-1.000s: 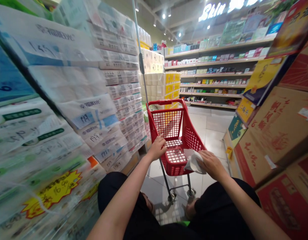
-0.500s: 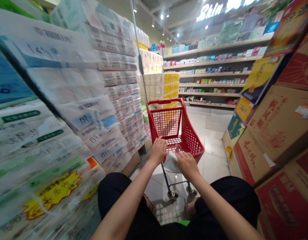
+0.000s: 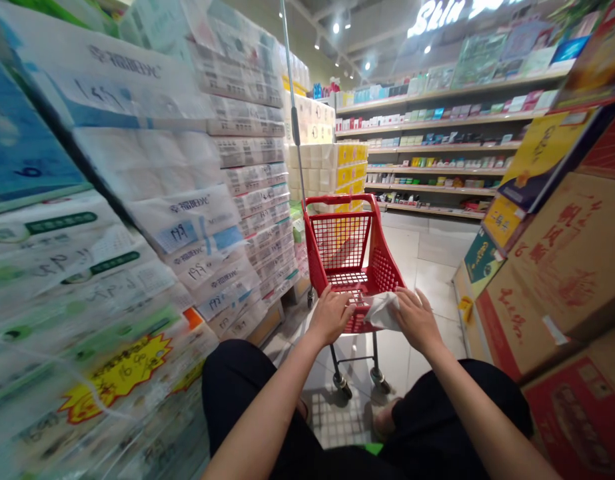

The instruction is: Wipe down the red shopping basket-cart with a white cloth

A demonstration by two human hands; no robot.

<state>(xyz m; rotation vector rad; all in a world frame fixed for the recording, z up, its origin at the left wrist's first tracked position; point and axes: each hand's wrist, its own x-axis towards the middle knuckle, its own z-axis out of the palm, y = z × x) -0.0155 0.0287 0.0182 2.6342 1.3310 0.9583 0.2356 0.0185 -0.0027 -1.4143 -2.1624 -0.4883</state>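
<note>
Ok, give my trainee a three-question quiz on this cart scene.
1. True or false: both hands rest on the near edge of the red cart.
2. Which hand presses the white cloth? A) left B) right C) neither
3. Fill in: the stacked tissue packs stand on the person's ____ side.

Key:
1. True: the left hand and right hand are both on it.
2. B
3. left
</note>
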